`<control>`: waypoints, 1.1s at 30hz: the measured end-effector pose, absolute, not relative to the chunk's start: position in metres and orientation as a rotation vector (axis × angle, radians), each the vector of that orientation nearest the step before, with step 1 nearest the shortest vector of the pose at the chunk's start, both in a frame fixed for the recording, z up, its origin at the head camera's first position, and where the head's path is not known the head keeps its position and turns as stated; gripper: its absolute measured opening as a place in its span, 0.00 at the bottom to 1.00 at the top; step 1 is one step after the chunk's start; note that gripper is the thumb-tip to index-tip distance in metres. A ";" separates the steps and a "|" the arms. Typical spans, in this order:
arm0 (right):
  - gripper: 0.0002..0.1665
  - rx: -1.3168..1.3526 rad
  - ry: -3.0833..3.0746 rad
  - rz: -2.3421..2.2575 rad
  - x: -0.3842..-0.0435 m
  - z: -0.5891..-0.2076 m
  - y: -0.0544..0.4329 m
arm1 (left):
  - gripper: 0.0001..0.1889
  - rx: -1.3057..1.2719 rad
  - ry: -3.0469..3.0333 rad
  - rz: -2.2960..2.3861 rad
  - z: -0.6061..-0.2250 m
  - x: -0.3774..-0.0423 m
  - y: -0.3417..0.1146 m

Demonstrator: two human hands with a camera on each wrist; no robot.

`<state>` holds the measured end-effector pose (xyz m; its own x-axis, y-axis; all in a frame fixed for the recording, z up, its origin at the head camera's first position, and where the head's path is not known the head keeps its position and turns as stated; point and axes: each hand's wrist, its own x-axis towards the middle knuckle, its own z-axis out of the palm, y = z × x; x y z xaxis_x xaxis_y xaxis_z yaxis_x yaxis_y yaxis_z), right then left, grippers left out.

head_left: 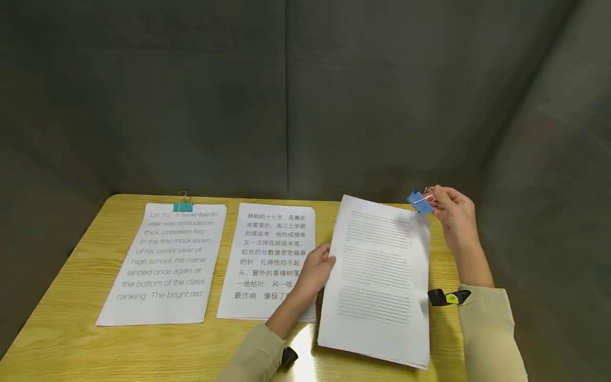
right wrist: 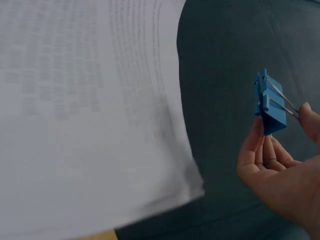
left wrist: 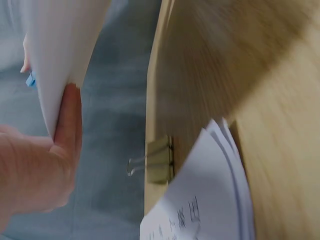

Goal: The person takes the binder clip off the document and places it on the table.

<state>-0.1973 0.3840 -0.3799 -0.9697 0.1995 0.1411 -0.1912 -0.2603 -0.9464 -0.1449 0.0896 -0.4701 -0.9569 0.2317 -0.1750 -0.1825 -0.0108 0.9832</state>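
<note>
My left hand point(head_left: 315, 270) grips a stack of printed sheets point(head_left: 374, 276) by its left edge, thumb on the front and fingers behind. The stack is raised and tilted above the table. Near its top right corner, my right hand point(head_left: 458, 212) pinches a blue binder clip point(head_left: 420, 202) by its wire handles. In the right wrist view the blue clip point(right wrist: 272, 105) stands apart from the paper, to the right of the sheets' corner point(right wrist: 192, 185). The left wrist view shows the fingers point(left wrist: 70, 120) lying flat against the stack's back.
A stack of large-print English sheets point(head_left: 162, 265) lies at the left with a teal binder clip point(head_left: 183, 207) on its top edge. Beside it lies a stack with Chinese text point(head_left: 267, 254), partly under my left forearm. An olive binder clip point(left wrist: 160, 160) sits at the table's edge.
</note>
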 end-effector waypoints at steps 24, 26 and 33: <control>0.18 -0.214 -1.946 2.515 -0.165 -0.451 0.446 | 0.17 -0.101 2.036 2.060 -0.480 -0.174 0.141; 0.17 -0.219 -1.972 2.534 -0.163 -0.456 0.449 | 0.18 -0.097 2.042 2.047 -0.481 -0.177 0.143; 0.16 -0.279 -2.108 2.528 -0.158 -0.470 0.457 | 0.20 -0.082 2.089 1.994 -0.487 -0.185 0.147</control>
